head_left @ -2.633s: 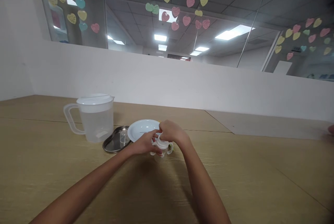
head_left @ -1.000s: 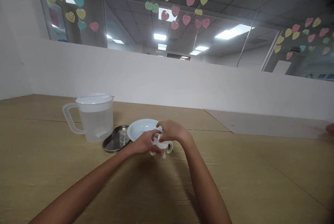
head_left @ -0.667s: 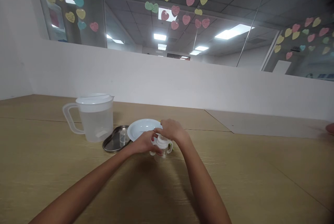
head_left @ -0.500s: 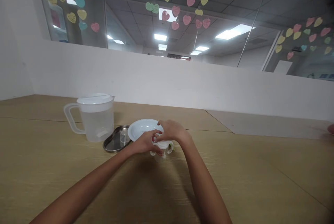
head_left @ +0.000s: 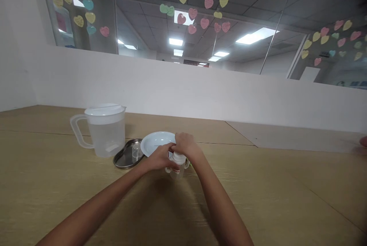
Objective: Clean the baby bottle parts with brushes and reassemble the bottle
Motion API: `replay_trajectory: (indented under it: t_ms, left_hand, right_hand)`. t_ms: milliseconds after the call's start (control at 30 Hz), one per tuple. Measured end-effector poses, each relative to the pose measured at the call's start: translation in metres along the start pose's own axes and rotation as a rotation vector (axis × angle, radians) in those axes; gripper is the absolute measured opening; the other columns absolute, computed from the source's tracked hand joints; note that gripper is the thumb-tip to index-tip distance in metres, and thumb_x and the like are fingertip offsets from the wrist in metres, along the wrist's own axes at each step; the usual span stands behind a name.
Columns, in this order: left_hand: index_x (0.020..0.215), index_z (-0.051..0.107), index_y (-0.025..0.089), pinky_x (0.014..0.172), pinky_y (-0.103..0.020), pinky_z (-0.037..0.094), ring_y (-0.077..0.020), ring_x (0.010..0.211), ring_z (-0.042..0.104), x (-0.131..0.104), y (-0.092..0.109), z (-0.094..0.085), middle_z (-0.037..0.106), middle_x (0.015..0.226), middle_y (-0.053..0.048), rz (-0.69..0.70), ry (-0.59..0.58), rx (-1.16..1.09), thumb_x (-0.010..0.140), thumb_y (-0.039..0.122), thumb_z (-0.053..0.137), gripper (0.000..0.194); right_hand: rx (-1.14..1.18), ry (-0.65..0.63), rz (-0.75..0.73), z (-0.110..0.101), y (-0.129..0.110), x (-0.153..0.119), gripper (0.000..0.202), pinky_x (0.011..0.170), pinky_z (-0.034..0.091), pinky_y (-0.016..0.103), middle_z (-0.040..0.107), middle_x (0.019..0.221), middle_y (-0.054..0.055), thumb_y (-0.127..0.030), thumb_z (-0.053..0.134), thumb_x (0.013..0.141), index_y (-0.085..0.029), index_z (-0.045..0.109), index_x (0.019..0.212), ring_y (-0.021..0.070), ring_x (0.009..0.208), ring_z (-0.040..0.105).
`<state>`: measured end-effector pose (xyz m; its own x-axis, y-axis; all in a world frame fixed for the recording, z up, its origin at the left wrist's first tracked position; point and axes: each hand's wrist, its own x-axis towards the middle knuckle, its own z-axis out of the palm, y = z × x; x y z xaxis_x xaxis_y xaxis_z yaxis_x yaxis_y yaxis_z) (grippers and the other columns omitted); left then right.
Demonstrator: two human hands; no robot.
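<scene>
A small clear baby bottle [head_left: 177, 173] with two side handles and a white top stands upright on the table in front of me. My left hand [head_left: 160, 157] is closed round its left side, thumb across the front. Over the white top [head_left: 179, 157] bends my right hand [head_left: 185, 145], its fingers curled down at the far side and partly hidden. Just behind both hands lies a shallow white bowl [head_left: 156, 139]. A small clear cup [head_left: 136, 152] sits in the kidney-shaped metal tray [head_left: 124, 159], left of the bowl.
A large translucent pitcher [head_left: 106, 133] with a white lid stands at the left on the wooden table [head_left: 272, 192]. The white wall [head_left: 172, 89] borders the table's back, with a window above it. Part of another person's hand [head_left: 363, 141] shows at the right edge.
My right hand's raised, spread fingers have curled down round the bottle's top. My left hand keeps its hold on the bottle, which stays in about the same place.
</scene>
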<state>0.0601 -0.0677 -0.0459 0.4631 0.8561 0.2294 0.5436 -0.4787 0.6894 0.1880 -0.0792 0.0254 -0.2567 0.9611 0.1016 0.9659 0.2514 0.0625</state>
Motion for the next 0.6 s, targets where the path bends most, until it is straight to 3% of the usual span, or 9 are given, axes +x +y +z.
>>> replay_trajectory:
  t_ms: [100, 167, 400, 600]
  left_hand:
    - [0.115, 0.054, 0.019, 0.066, -0.026, 0.042, -0.0225, 0.084, 0.059, 0.001, 0.000, -0.001, 0.063, 0.089, -0.002, -0.024, -0.005, 0.020, 0.045, 0.035, 0.080, 0.076]
    - [0.122, 0.048, 0.018, 0.066, -0.027, 0.043, -0.0231, 0.084, 0.059, 0.002, 0.000, -0.001, 0.063, 0.092, -0.003, -0.047, -0.017, 0.022, 0.043, 0.037, 0.080, 0.087]
    - [0.115, 0.049, 0.017, 0.062, -0.027, 0.044, -0.0231, 0.080, 0.061, 0.003, -0.005, 0.003, 0.066, 0.094, -0.004, -0.034, -0.001, -0.042, 0.043, 0.037, 0.080, 0.081]
    - [0.115, 0.048, 0.018, 0.062, -0.027, 0.045, -0.0239, 0.084, 0.062, 0.003, -0.009, 0.005, 0.067, 0.096, -0.005, -0.038, 0.021, -0.054, 0.043, 0.033, 0.080, 0.080]
  right_hand:
    - [0.072, -0.067, -0.101, -0.004, 0.010, -0.006, 0.047, 0.060, 0.045, 0.026, 0.068, 0.100, 0.010, -0.047, 0.065, 0.067, -0.017, 0.061, 0.103, 0.0227, 0.087, 0.065]
    - [0.077, -0.101, -0.158, -0.006, 0.013, -0.010, 0.055, 0.060, 0.044, 0.026, 0.067, 0.103, 0.010, -0.043, 0.071, 0.062, -0.016, 0.058, 0.108, 0.0236, 0.088, 0.064]
    - [0.018, -0.090, -0.182, -0.004, 0.002, -0.010, 0.047, 0.057, 0.042, 0.027, 0.066, 0.100, 0.016, -0.025, 0.062, 0.065, -0.008, 0.056, 0.109, 0.0254, 0.085, 0.064]
    - [0.061, -0.082, -0.112, -0.006, -0.005, -0.011, 0.035, 0.058, 0.043, 0.025, 0.068, 0.096, 0.015, -0.023, 0.061, 0.066, -0.012, 0.062, 0.099, 0.0239, 0.086, 0.065]
